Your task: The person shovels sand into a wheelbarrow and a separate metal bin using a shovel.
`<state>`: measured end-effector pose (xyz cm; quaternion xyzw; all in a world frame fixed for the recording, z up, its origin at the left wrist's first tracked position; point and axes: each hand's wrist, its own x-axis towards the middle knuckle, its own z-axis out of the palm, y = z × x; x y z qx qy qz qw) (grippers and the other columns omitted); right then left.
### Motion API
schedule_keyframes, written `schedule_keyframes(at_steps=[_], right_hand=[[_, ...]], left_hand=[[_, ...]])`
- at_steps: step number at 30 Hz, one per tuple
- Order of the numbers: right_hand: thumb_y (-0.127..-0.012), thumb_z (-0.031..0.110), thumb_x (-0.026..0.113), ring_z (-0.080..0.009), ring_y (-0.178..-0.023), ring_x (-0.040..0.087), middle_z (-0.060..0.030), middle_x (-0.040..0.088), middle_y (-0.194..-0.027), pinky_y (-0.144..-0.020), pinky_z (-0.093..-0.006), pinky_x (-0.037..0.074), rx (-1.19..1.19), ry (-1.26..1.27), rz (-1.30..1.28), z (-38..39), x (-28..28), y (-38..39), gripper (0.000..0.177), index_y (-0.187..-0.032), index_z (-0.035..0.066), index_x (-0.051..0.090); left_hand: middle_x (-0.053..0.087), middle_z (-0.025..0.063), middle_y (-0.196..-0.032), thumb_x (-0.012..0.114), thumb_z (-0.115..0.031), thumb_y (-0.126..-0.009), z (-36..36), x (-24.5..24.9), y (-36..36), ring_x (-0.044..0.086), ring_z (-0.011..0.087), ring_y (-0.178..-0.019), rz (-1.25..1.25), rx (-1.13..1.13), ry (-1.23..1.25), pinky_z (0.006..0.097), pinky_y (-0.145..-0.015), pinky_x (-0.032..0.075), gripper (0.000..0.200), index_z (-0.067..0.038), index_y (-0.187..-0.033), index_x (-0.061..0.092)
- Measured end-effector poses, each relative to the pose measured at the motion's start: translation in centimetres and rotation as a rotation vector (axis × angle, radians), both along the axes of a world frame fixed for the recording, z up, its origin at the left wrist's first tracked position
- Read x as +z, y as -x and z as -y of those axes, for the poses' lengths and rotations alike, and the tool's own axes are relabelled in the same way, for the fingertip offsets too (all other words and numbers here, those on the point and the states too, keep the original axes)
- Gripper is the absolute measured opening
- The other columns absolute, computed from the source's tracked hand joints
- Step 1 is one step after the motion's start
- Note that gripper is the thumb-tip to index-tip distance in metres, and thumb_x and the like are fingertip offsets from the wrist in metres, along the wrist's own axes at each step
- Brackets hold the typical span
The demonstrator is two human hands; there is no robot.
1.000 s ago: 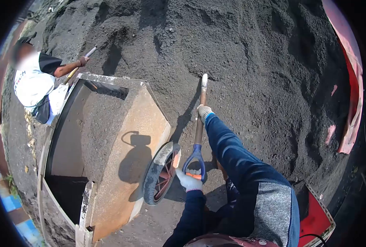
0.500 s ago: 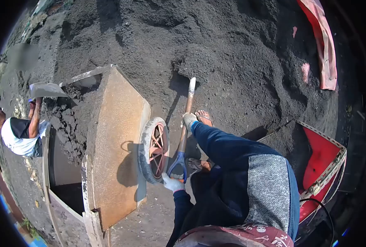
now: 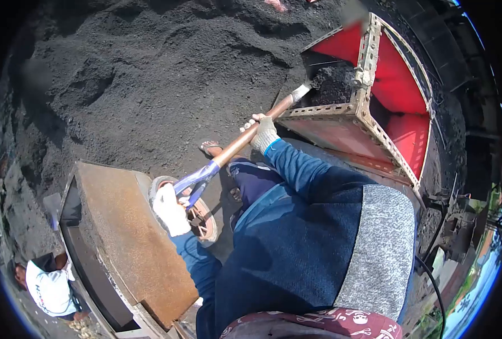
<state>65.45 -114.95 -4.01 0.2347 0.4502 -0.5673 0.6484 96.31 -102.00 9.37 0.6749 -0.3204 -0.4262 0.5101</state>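
A long shovel (image 3: 235, 147) with a wooden shaft and blue D-shaped handle slants up to the right across the view. My left hand (image 3: 171, 210), in a white knit glove, is closed around the handle. Farther up, my right hand (image 3: 264, 134), also gloved, wraps around the shaft. The shovel's far end reaches over the edge of a red metal cart (image 3: 341, 42) framed with perforated angle bars. Dark sand (image 3: 333, 82) lies at that end, and the blade is hardly distinguishable in it.
A large dark sand pile (image 3: 166, 85) spreads ahead. At lower left stands a rusty wheelbarrow (image 3: 129, 231) with its wheel (image 3: 201, 221) beside my left hand. Beyond it, another person (image 3: 50, 287) in a white shirt bends over. A black cable (image 3: 434, 285) hangs at right.
The shovel has swung from the sand pile rightward to the red cart, both hands still gripping it. My view has turned right. The other person's shovel has lowered from above the wheelbarrow.
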Motion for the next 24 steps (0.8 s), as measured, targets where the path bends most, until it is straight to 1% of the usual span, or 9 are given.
schedule_keyframes(at_steps=[4,8,10,11,13,16,20,22,24], right_hand=[[-0.084,0.013,0.059,-0.0285,-0.056,0.051,-0.0079,0.046,-0.064,-0.06,-0.0505,0.053,0.019,0.071,-0.017,0.4,4.0,0.2,0.013,-0.085,0.009,0.047],[-0.086,0.013,0.064,-0.0329,-0.058,0.055,-0.0113,0.051,-0.07,-0.067,-0.0567,0.056,0.233,-0.013,0.088,-1.0,4.6,-4.7,0.019,-0.088,0.003,0.048],[-0.087,0.01,0.062,-0.0352,-0.069,0.065,-0.0154,0.06,-0.08,-0.064,-0.0511,0.06,0.315,-0.149,0.08,-0.8,0.8,-8.8,0.017,-0.091,0.002,0.048],[-0.088,0.008,0.061,-0.0334,-0.075,0.068,-0.0172,0.063,-0.085,-0.062,-0.0486,0.06,0.375,-0.096,0.205,-0.6,-4.3,-10.6,0.015,-0.093,0.002,0.048],[-0.089,0.007,0.059,-0.0291,-0.064,0.063,-0.0132,0.058,-0.077,-0.056,-0.0462,0.058,0.672,-0.045,0.007,-0.6,-4.3,-14.3,0.01,-0.09,0.002,0.05],[-0.089,0.009,0.059,-0.0265,-0.055,0.056,-0.0097,0.053,-0.07,-0.049,-0.0469,0.055,1.046,-0.098,-0.262,-0.7,-3.3,-20.5,0.009,-0.087,0.004,0.052],[-0.088,0.015,0.06,-0.0294,-0.06,0.06,-0.0146,0.056,-0.073,-0.051,-0.046,0.053,1.375,-0.09,-0.321,-2.1,-4.4,-28.5,0.015,-0.09,0.001,0.055],[-0.09,0.015,0.055,-0.0305,-0.062,0.061,-0.0171,0.057,-0.075,-0.051,-0.0468,0.052,1.628,-0.066,-0.391,-2.7,-6.0,-31.6,0.017,-0.092,-0.002,0.054],[-0.091,0.016,0.055,-0.0295,-0.067,0.063,-0.0161,0.061,-0.08,-0.057,-0.0453,0.053,1.778,-0.069,-0.407,-2.8,-7.4,-34.5,0.021,-0.098,-0.003,0.057]], left_hand=[[0.052,0.0029,-0.073,0.055,-0.026,-0.097,-0.3,5.8,1.5,0.054,0.0121,-0.055,-0.09,-0.129,-0.029,0.0262,-0.051,0.048,0.024,-0.004,-0.09,0.055],[0.051,0.0047,-0.067,0.051,-0.031,-0.097,-7.5,1.9,-2.3,0.054,0.0185,-0.05,-0.502,-0.088,-0.084,0.032,-0.053,0.051,0.027,-0.006,-0.089,0.05],[0.054,0.0091,-0.062,0.055,-0.028,-0.094,-10.7,2.4,-2.2,0.052,0.0213,-0.045,-0.719,0.011,-0.06,0.0349,-0.045,0.049,0.027,-0.003,-0.087,0.051],[0.053,0.0093,-0.064,0.059,-0.031,-0.091,-14.4,-1.5,-3.4,0.054,0.0235,-0.048,-0.884,0.1,0.038,0.0368,-0.044,0.048,0.028,-0.004,-0.087,0.052],[0.055,0.009,-0.071,0.063,-0.037,-0.088,-17.3,-0.2,-1.8,0.057,0.0269,-0.051,-0.906,0.188,0.034,0.0379,-0.047,0.048,0.033,-0.006,-0.089,0.054],[0.054,0.0079,-0.068,0.061,-0.044,-0.089,-18.1,2.7,1.2,0.058,0.0288,-0.052,-0.932,0.648,-0.14,0.0394,-0.048,0.047,0.036,-0.008,-0.087,0.054],[0.045,0.0036,-0.056,0.055,-0.045,-0.091,-21.0,0.3,3.4,0.046,0.0228,-0.047,-1.16,0.634,0.214,0.0407,-0.055,0.046,0.038,-0.012,-0.073,0.053],[0.039,0.0023,-0.052,0.054,-0.043,-0.091,-19.6,1.1,5.2,0.04,0.0213,-0.046,-1.078,0.934,0.178,0.0402,-0.056,0.041,0.04,-0.013,-0.065,0.049],[0.038,0.002,-0.052,0.053,-0.041,-0.091,-18.1,0.7,5.9,0.039,0.0219,-0.047,-1.186,1.022,0.281,0.0405,-0.056,0.038,0.037,-0.014,-0.066,0.049]])
